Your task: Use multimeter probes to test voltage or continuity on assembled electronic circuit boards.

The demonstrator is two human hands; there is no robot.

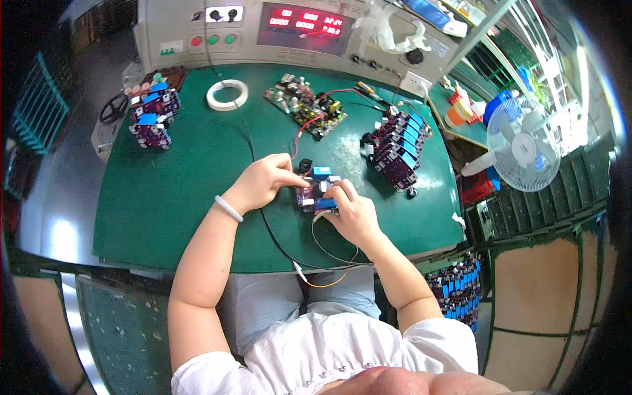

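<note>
A small dark purple circuit board (308, 196) with blue and black parts lies on the green work mat in front of me. At its upper left edge the fingers of my left hand (264, 180) are pinched together; whatever is between the fingertips is hidden. My right hand (355, 212) grips the board's right side, thumb low and fingers curled over the edge. Beneath that thumb a thin grey cable (314, 229) loops down toward the mat's front edge. Behind my left hand, a red wire (296, 139) runs from a larger populated circuit board (308, 105).
Stacked purple boards with blue parts stand right (401, 148) and far left (151, 118). A white tape roll (227, 95) lies at the back, before a test panel with red displays (304, 27). A black cable (268, 227) crosses the mat. At right is a fan (525, 146).
</note>
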